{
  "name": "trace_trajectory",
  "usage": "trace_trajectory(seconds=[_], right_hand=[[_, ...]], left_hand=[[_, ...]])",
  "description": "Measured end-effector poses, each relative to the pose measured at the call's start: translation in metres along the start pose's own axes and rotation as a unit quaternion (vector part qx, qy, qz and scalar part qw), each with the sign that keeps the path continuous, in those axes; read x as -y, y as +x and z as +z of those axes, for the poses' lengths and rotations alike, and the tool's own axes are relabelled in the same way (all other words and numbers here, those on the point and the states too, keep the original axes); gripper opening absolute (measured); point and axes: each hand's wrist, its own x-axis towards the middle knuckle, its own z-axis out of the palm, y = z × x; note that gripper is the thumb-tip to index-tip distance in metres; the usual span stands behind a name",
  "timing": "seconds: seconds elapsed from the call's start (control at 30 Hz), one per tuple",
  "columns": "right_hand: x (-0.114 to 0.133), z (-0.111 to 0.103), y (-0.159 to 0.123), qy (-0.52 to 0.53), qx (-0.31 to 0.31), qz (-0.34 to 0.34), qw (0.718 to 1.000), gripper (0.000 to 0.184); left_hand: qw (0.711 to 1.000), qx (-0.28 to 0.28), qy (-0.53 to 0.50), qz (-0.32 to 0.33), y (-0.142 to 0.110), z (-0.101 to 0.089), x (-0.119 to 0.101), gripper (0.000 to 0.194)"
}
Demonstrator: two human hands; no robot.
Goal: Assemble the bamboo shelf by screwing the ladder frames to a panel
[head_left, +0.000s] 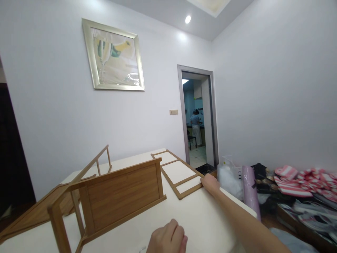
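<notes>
My right hand (210, 183) reaches forward to the near right corner of a flat wooden frame (185, 181) with crossbars. Its fingers are closed at that corner, and the frame lies on the white tabletop (200, 214). My left hand (167, 238) is low in the middle, curled closed above the table; whatever it may hold is hidden. Just left of it, a small bent metal piece (142, 250) shows at the bottom edge. A partly assembled wooden piece with a solid panel (123, 195) and open side rails stands on the table to the left.
Another wooden panel (34, 207) lies at the far left. Right of the table are a purple roll (250, 191), clear plastic wrap (229, 182), pink striped cloth (295, 184) and a box of bags (310, 225). A person (195, 126) stands beyond the doorway (179, 102).
</notes>
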Motion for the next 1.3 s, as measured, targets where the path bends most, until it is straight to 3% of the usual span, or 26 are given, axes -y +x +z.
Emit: trace_trajectory(seconds=[0.1,0.2,0.33,0.43,0.57,0.67,0.77,0.87,0.93,0.97,1.13,1.3], right_hand=[[0.000,-0.002,-0.006,-0.005,-0.019,-0.025,0.999,0.033],[0.001,-0.004,-0.016,-0.008,-0.037,-0.051,0.998,0.029],[0.000,-0.009,-0.032,0.008,-0.057,-0.079,0.995,0.024],[-0.002,-0.018,-0.041,0.029,-0.076,-0.093,0.992,0.024],[0.000,-0.040,-0.054,0.107,-0.121,-0.124,0.979,0.020],[0.013,-0.059,-0.069,0.232,-0.174,-0.170,0.942,0.015],[0.035,-0.072,-0.091,0.339,-0.221,-0.207,0.891,0.032],[0.059,-0.071,-0.117,0.483,-0.176,-0.207,0.832,0.056],[0.071,-0.061,-0.134,0.541,-0.115,-0.206,0.807,0.061],[0.075,-0.053,-0.142,0.550,-0.082,-0.209,0.805,0.058],[0.071,-0.007,-0.174,0.488,0.030,-0.219,0.844,0.044],[0.055,0.016,-0.187,0.444,0.039,-0.234,0.864,0.043]], left_hand=[[0.989,0.115,-0.051,-0.075,0.016,0.012,-0.011,0.013],[0.955,0.222,-0.102,-0.170,0.035,0.018,-0.017,0.020],[0.920,0.266,-0.151,-0.247,0.050,0.036,-0.019,0.038],[0.914,0.259,-0.160,-0.269,0.047,0.057,-0.020,0.056],[0.901,0.252,-0.169,-0.310,0.043,0.071,-0.020,0.058],[0.892,0.247,-0.171,-0.337,0.047,0.065,-0.018,0.054],[0.879,0.233,-0.194,-0.367,0.052,0.053,-0.015,0.047],[0.861,0.203,-0.233,-0.404,0.052,0.041,-0.014,0.041],[0.850,0.177,-0.262,-0.422,0.050,0.035,-0.012,0.038],[0.846,0.163,-0.280,-0.423,0.048,0.033,-0.011,0.037],[0.824,0.071,-0.393,-0.401,0.041,0.034,-0.003,0.035],[0.788,0.015,-0.473,-0.394,0.039,0.041,-0.004,0.036]])
